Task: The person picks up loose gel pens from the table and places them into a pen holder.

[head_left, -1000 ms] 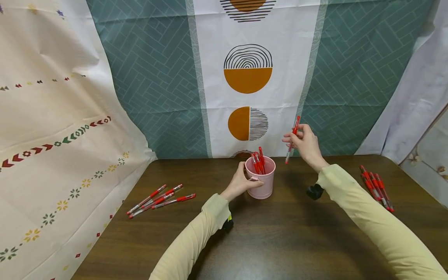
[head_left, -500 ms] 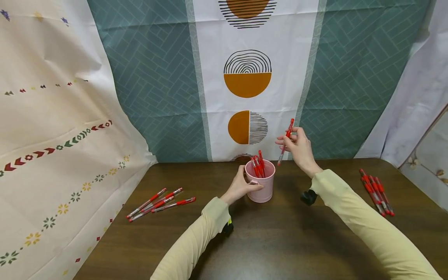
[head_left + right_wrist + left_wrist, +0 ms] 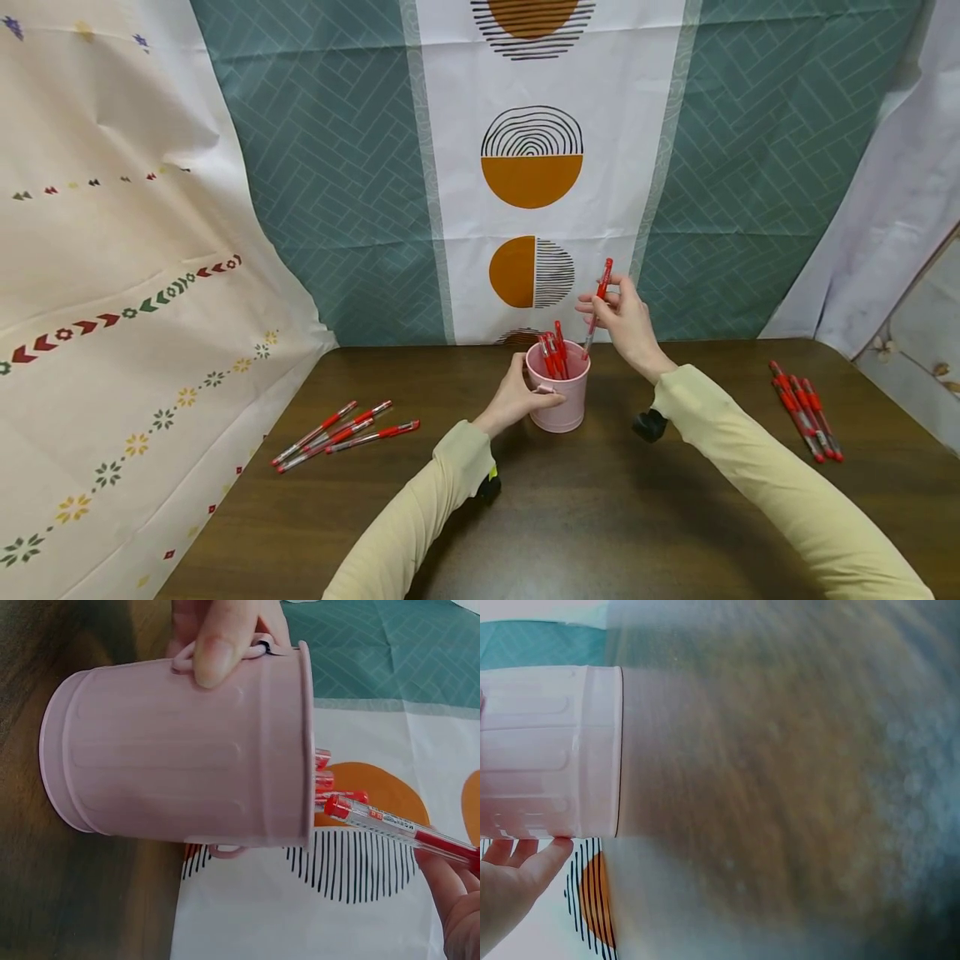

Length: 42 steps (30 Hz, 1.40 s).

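Right hand (image 3: 628, 327) pinches one pen (image 3: 602, 286); left hand (image 3: 514, 402) grips one bucket (image 3: 564, 410).
Brown worktop (image 3: 600, 525), patterned cloth (image 3: 531, 183) behind: four pens (image 3: 347, 432) near left edge.

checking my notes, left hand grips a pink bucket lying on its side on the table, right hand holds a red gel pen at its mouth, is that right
The pink bucket isn't on its side; the head view shows it standing upright on the table. The left hand does grip it, and the right hand holds a red gel pen at its mouth.
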Each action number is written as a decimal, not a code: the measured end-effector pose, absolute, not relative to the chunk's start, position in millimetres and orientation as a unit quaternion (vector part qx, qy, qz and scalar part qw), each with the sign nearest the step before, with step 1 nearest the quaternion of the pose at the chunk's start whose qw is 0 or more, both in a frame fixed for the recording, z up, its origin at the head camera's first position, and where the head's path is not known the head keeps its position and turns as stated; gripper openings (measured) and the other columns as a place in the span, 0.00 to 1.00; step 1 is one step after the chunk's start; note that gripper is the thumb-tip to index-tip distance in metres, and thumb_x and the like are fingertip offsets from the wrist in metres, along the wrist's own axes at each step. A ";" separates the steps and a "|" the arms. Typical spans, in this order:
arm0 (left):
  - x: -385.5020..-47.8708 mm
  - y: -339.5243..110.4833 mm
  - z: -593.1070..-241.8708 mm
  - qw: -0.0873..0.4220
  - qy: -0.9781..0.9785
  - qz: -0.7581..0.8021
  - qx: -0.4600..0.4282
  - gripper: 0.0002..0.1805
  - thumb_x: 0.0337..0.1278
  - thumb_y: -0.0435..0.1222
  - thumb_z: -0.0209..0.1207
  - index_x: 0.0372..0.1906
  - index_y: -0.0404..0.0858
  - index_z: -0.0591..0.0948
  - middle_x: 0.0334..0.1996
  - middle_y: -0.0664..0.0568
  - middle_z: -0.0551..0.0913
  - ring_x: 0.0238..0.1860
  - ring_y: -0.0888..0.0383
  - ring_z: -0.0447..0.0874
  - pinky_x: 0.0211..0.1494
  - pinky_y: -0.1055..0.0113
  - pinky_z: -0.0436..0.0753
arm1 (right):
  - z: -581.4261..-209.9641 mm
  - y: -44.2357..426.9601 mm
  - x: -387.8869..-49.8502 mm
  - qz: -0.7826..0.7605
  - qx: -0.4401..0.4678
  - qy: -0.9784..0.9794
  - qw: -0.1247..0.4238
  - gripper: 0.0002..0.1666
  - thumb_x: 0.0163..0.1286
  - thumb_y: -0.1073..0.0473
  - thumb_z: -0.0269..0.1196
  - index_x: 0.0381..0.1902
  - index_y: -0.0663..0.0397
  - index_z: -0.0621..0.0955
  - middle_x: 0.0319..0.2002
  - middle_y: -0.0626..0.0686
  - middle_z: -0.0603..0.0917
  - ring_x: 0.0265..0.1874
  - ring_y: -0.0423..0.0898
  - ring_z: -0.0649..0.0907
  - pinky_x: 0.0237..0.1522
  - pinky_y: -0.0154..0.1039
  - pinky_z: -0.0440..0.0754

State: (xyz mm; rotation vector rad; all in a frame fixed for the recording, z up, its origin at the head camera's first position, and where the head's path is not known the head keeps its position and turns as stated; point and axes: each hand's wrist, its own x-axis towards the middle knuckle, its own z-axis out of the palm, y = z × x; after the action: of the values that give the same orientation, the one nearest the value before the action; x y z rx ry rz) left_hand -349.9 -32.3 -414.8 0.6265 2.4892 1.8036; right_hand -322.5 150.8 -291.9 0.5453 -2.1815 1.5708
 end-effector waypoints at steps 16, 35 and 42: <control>-350.7 -31.7 -415.0 -0.001 0.799 0.567 0.200 0.40 0.37 0.41 0.71 0.55 0.43 0.59 0.50 0.55 0.68 0.50 0.58 0.69 0.51 0.63 0.71 | -331.9 149.0 -362.5 0.563 0.193 -0.786 0.170 0.20 0.69 0.67 0.50 0.54 0.65 0.57 0.46 0.67 0.77 0.42 0.58 0.79 0.38 0.44 0.77; -351.6 -32.2 -415.8 -0.001 0.801 0.565 0.200 0.40 0.37 0.41 0.71 0.56 0.43 0.59 0.50 0.55 0.68 0.50 0.59 0.68 0.51 0.64 0.71 | -357.9 150.7 -368.3 0.492 0.221 -0.831 0.135 0.20 0.66 0.70 0.53 0.53 0.67 0.62 0.48 0.67 0.76 0.46 0.59 0.76 0.47 0.50 0.71; -351.1 -32.4 -416.2 -0.003 0.799 0.567 0.201 0.40 0.37 0.41 0.71 0.55 0.43 0.60 0.49 0.55 0.68 0.50 0.59 0.68 0.51 0.64 0.71 | -363.8 152.6 -368.3 0.471 0.221 -0.846 0.116 0.20 0.65 0.69 0.55 0.53 0.65 0.64 0.49 0.66 0.75 0.47 0.59 0.76 0.47 0.51 0.72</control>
State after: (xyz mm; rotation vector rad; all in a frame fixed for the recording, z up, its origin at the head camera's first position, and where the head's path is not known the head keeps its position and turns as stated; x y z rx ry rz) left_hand -351.1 -32.4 -416.2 0.6321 2.5140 1.7841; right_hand -368.3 152.6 -363.8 0.6461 -2.4781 1.3799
